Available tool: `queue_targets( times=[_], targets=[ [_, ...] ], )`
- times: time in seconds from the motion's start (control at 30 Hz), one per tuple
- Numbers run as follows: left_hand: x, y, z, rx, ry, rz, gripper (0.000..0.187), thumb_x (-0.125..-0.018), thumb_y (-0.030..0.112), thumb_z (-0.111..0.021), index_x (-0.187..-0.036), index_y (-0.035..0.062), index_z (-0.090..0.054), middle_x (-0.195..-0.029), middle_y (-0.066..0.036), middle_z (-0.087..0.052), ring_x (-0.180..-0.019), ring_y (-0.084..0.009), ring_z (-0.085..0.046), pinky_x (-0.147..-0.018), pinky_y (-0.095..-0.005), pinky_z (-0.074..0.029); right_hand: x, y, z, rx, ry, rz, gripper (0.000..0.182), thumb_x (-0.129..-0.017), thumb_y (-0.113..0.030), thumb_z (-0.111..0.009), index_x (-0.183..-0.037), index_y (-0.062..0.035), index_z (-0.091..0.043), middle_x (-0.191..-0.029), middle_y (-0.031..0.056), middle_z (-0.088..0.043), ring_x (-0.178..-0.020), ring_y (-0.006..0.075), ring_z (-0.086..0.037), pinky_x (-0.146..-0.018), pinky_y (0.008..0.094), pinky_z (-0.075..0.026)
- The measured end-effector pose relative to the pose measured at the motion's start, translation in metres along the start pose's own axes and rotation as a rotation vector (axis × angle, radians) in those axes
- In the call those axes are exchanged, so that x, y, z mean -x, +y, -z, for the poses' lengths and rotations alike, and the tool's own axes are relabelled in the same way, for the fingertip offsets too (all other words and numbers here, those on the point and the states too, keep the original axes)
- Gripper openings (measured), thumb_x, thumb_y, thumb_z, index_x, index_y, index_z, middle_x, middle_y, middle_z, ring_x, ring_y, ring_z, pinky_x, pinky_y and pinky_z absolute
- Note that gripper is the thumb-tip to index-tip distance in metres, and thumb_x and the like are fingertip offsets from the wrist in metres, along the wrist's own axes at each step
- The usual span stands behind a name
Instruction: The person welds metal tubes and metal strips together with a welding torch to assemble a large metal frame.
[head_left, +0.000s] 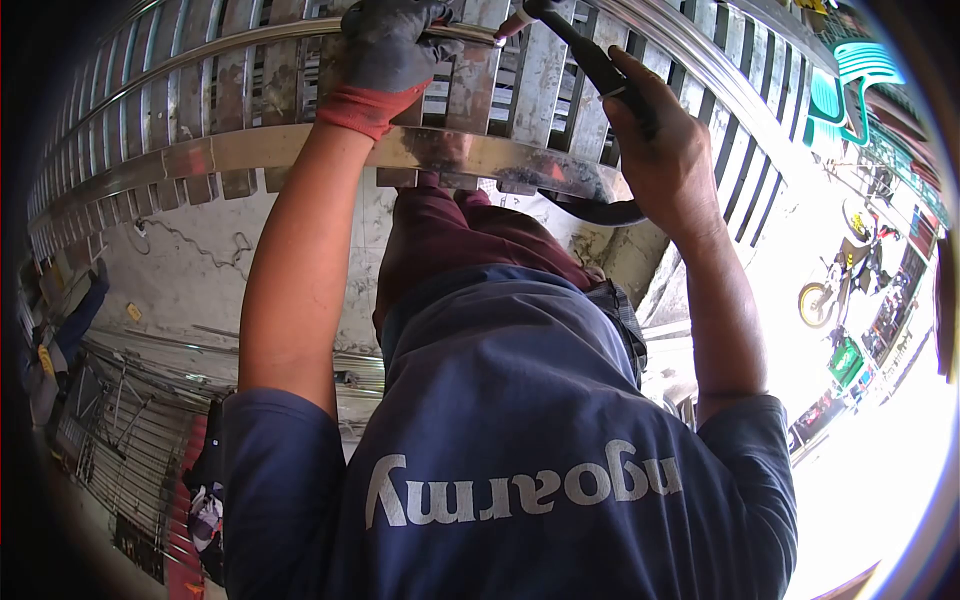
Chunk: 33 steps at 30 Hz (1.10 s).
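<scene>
- Left hand (385, 50): grip closed around the metal tube, in a grey glove with a red cuff. The fingers wrap the tube a little short of its end.
- Right hand (665, 150): grip closed on the black handle of the torch (590, 62) (probably a welding torch, judging by its shape). This hand wears no glove.
- Position of the metal tube (478, 35): over the slatted counter (440, 150), lying across the slats on the far side of the metal strip along the near edge. Its end points toward the right hand.
- Position of the torch: angled down from the right hand, with its pinkish tip just beside the tube end. Contact between tip and tube cannot be confirmed.
- Adjacent stock: bright metal tubes (700, 62) lie together on the right part of the counter, apart from the held tube.
- Completed, as judged: the tube is in position and steadied, and the torch is brought to its end.
- Work at the tube end: no arc or glow shows. A finished joint cannot be made out at this size.
- Remaining, as judged: any work at that end is either unstarted or between passes; the view does not settle which. The total amount outstanding cannot be determined.
</scene>
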<state>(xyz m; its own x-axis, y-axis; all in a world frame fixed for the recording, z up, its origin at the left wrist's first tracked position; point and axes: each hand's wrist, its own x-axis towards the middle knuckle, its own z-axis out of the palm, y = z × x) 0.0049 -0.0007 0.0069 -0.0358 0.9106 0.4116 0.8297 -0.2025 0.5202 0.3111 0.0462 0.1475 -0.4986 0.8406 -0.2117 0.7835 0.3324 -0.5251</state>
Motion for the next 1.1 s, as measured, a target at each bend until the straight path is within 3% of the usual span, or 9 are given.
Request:
queue_targets(
  times=[0.07, 0.13, 0.27, 0.37, 0.5, 0.6, 0.7, 1.0, 1.1],
  targets=[
    [-0.005, 0.008, 0.005, -0.025, -0.101, 0.045, 0.024, -0.079, 0.002, -0.068, -0.101, 0.0072, -0.078, -0.101, -0.021, -0.071, -0.101, -0.0451, -0.065, -0.089, -0.0544, -0.051, -0.002, 0.004, -0.001, 0.009, 0.011, 0.053, 0.054, -0.109, -0.022, -0.071, -0.161, -0.0178, -0.058, -0.114, 0.0226, -0.082, -0.101, 0.0351, -0.084, -0.089, 0.0472, -0.068],
    [-0.002, 0.008, 0.004, -0.111, -0.043, 0.030, 0.022, -0.080, 0.003, -0.069, -0.100, 0.0066, -0.078, -0.100, -0.021, -0.071, -0.099, -0.0453, -0.066, -0.089, -0.0549, -0.051, -0.003, 0.009, -0.001, 0.026, 0.024, 0.116, 0.059, -0.109, -0.022, -0.072, -0.164, -0.0173, -0.053, -0.114, 0.0249, -0.082, -0.099, 0.0356, -0.084, -0.087, 0.0474, -0.068],
    [0.001, 0.001, 0.001, -0.063, 0.052, -0.028, 0.025, -0.079, 0.004, -0.068, -0.102, 0.0056, -0.077, -0.102, -0.022, -0.069, -0.101, -0.0465, -0.065, -0.090, -0.0566, -0.051, 0.001, 0.003, 0.004, 0.064, 0.142, -0.004, 0.075, -0.107, -0.030, -0.075, -0.172, -0.0129, -0.041, -0.110, 0.0239, -0.081, -0.101, 0.0278, -0.082, -0.089, 0.0418, -0.064],
    [0.004, -0.002, 0.000, -0.062, 0.008, -0.003, 0.027, -0.078, 0.003, -0.067, -0.103, 0.0056, -0.076, -0.105, -0.022, -0.069, -0.103, -0.0473, -0.065, -0.090, -0.0567, -0.051, 0.006, 0.009, 0.008, 0.011, 0.072, -0.106, 0.075, -0.107, -0.030, -0.075, -0.172, -0.0130, -0.041, -0.112, 0.0228, -0.081, -0.104, 0.0309, -0.081, -0.091, 0.0433, -0.063],
    [0.004, 0.005, 0.003, -0.178, 0.146, -0.121, 0.028, -0.079, 0.003, -0.067, -0.104, 0.0059, -0.078, -0.110, -0.021, -0.070, -0.105, -0.0474, -0.065, -0.092, -0.0565, -0.051, 0.010, 0.019, 0.003, 0.019, 0.115, -0.021, 0.074, -0.108, -0.025, -0.072, -0.172, -0.0186, -0.037, -0.097, 0.0242, -0.081, -0.085, 0.0311, -0.084, -0.074, 0.0444, -0.067],
    [-0.001, -0.001, 0.002, -0.081, 0.029, -0.023, 0.028, -0.080, 0.006, -0.070, -0.106, 0.0060, -0.079, -0.113, -0.021, -0.071, -0.107, -0.0469, -0.065, -0.094, -0.0561, -0.050, 0.012, 0.018, 0.003, 0.001, 0.127, -0.006, 0.071, -0.108, -0.025, -0.072, -0.171, -0.0187, -0.040, -0.094, 0.0213, -0.081, -0.082, 0.0288, -0.084, -0.071, 0.0435, -0.066],
    [-0.004, 0.004, 0.007, -0.197, -0.038, -0.047, 0.027, -0.082, 0.012, -0.075, -0.108, 0.0063, -0.079, -0.113, -0.021, -0.071, -0.109, -0.0460, -0.065, -0.095, -0.0560, -0.049, 0.012, 0.016, 0.002, -0.006, 0.126, 0.007, 0.069, -0.108, -0.026, -0.072, -0.170, -0.0183, -0.041, -0.093, 0.0208, -0.081, -0.080, 0.0277, -0.084, -0.070, 0.0430, -0.065],
    [0.009, -0.001, 0.001, -0.113, 0.085, -0.068, 0.027, -0.083, 0.021, -0.081, -0.106, 0.0068, -0.079, -0.108, -0.021, -0.072, -0.107, -0.0451, -0.065, -0.097, -0.0572, -0.049, 0.008, 0.014, 0.001, -0.043, 0.087, -0.028, 0.062, -0.110, -0.027, -0.070, -0.167, -0.0177, -0.049, -0.095, 0.0192, -0.081, -0.078, 0.0235, -0.082, -0.072, 0.0394, -0.065],
    [0.008, 0.000, 0.004, -0.093, 0.039, -0.063, 0.028, -0.083, 0.020, -0.081, -0.107, 0.0068, -0.078, -0.109, -0.021, -0.071, -0.109, -0.0455, -0.066, -0.098, -0.0564, -0.050, 0.008, 0.011, 0.002, -0.066, 0.060, -0.045, 0.059, -0.111, -0.028, -0.070, -0.166, -0.0173, -0.052, -0.095, 0.0184, -0.082, -0.076, 0.0210, -0.081, -0.071, 0.0380, -0.065]
  ],
)
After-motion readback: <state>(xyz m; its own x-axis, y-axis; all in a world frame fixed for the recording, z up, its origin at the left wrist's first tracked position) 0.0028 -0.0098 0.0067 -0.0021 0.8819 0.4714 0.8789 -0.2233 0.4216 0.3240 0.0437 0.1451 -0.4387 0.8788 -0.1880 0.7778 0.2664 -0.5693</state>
